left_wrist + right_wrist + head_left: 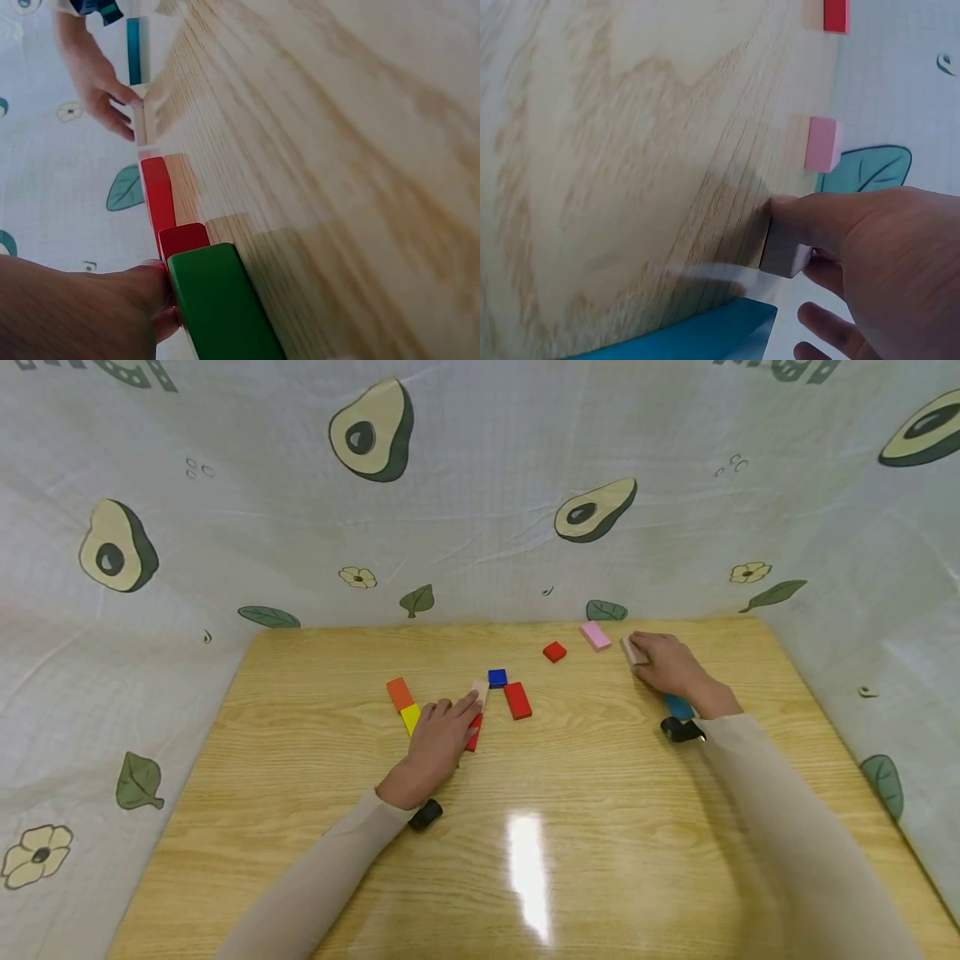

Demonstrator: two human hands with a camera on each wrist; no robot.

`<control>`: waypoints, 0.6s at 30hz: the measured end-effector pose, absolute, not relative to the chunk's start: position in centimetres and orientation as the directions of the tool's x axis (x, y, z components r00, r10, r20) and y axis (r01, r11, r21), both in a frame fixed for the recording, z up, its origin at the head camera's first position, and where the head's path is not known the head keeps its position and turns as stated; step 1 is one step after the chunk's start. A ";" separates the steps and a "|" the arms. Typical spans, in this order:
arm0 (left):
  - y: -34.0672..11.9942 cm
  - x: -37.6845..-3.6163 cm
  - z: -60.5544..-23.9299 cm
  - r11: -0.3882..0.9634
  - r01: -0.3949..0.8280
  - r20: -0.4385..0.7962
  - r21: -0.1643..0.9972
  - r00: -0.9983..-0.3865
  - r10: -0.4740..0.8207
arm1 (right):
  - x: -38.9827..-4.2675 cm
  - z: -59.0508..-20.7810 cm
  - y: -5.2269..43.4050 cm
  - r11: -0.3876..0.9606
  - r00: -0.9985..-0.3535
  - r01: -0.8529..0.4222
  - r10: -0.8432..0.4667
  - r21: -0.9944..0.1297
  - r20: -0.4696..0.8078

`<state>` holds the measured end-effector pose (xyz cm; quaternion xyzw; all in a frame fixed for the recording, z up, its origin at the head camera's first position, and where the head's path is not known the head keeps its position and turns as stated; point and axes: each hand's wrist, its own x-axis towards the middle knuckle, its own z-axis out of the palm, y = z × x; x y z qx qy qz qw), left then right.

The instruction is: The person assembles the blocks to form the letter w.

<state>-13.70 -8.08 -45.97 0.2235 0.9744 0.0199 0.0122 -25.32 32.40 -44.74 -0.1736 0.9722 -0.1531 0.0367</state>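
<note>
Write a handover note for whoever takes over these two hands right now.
Left hand: rests on the table, fingers over a green block and a red block; grip unclear.
Right hand: pinches a beige block near the far edge, beside the pink block; a teal block lies under the wrist.
Loose in the middle: orange, yellow, blue, long red, small red.
Done: nothing stacked. Left: all blocks lie separate.

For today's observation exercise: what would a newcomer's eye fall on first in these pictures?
Bright flat wooden blocks scattered on the pale wooden table, among them a long red block at the centre and a pink block at the far edge. The right hand grips a beige block beside the pink one; the left hand rests on the central cluster.
</note>
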 end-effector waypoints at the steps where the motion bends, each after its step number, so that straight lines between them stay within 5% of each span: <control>1: -8.1 -13.7 -46.0 0.899 0.435 -0.014 0.044 -0.900 0.436 | -25.4 -44.8 32.4 0.889 -0.936 -0.331 -0.351 -0.315 -0.007; 18: -8.1 -13.7 -46.0 0.901 0.430 -0.015 0.057 -0.902 0.431 | -22.2 -44.2 29.7 0.871 -0.928 -0.373 -0.358 -0.319 0.107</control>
